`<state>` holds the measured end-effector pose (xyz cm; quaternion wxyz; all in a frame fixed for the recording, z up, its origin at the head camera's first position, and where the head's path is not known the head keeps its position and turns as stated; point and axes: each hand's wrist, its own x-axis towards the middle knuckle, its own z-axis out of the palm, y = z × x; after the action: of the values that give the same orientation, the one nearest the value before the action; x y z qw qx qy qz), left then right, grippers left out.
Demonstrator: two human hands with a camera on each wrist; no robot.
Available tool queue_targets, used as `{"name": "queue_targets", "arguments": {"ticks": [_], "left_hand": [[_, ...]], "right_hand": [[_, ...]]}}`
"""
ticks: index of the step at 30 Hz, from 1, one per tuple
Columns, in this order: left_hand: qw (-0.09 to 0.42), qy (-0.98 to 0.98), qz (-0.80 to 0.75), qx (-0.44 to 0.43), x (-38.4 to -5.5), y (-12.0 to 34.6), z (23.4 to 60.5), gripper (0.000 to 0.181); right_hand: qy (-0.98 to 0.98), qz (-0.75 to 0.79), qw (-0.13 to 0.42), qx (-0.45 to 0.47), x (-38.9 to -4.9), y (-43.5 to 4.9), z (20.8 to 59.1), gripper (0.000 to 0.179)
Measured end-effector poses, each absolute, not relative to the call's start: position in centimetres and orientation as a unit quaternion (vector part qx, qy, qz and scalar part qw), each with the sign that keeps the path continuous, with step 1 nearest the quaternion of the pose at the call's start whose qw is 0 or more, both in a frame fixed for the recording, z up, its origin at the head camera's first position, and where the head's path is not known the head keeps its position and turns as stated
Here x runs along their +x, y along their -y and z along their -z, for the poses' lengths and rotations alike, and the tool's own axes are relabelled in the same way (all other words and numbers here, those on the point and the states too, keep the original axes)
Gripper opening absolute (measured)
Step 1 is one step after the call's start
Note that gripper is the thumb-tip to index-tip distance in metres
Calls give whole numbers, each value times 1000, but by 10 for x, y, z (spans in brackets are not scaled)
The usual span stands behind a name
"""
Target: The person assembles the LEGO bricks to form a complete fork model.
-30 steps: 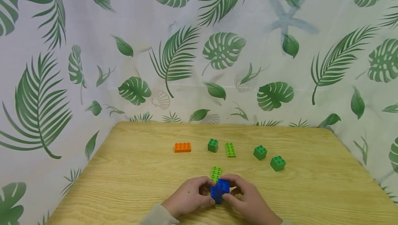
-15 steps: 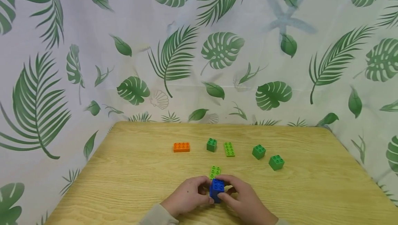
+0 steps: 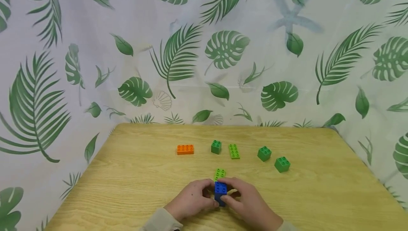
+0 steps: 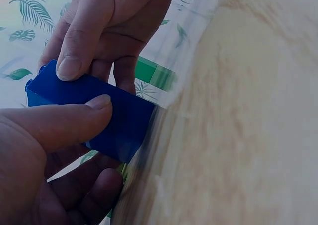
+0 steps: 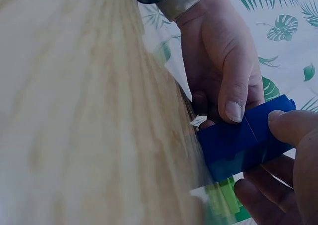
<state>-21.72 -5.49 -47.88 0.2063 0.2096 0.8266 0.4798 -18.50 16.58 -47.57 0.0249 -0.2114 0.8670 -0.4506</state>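
Both hands hold a stack of two blue building bricks [image 3: 220,192] upright at the table's near side, one brick over the other with studs on top. My left hand [image 3: 195,198] grips the stack from the left, its thumb low on the near face. From the right, my right hand [image 3: 248,201] pinches the upper brick between thumb and fingers. A seam between the two blue bricks [image 5: 251,135] shows in the right wrist view, their sides nearly in line. Just behind the stack lies a light green brick [image 3: 220,174], partly hidden by the right fingers.
Farther back on the wooden table [image 3: 143,174] are an orange brick [image 3: 185,149], a dark green brick [image 3: 216,146] and a flat light green brick [image 3: 234,151]. Two more dark green bricks, one [image 3: 264,153] beside another [image 3: 282,164], sit at the right. A leaf-patterned cloth [image 3: 191,64] hangs behind.
The right hand has moved left with the upper blue brick, which was offset to the right and now stands over the lower one. The left hand has stayed nearly still.
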Motion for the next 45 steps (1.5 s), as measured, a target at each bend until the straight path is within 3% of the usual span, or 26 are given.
{"name": "queue_targets", "arguments": {"ticks": [9, 15, 25, 45], "left_hand": [[206, -824, -482, 216, -219, 57, 480, 32], [214, -805, -510, 217, -222, 62, 476, 35], [185, -778, -554, 234, -218, 59, 465, 30], [192, -785, -543, 230, -218, 57, 461, 20]], "right_hand": [[-859, 470, 37, -198, -185, -169, 480, 46], [-849, 485, 17, -209, -182, -171, 482, 51], [-836, 517, -4, -184, -182, -173, 481, 31], [-817, 547, 65, -168, -186, -175, 477, 29]]}}
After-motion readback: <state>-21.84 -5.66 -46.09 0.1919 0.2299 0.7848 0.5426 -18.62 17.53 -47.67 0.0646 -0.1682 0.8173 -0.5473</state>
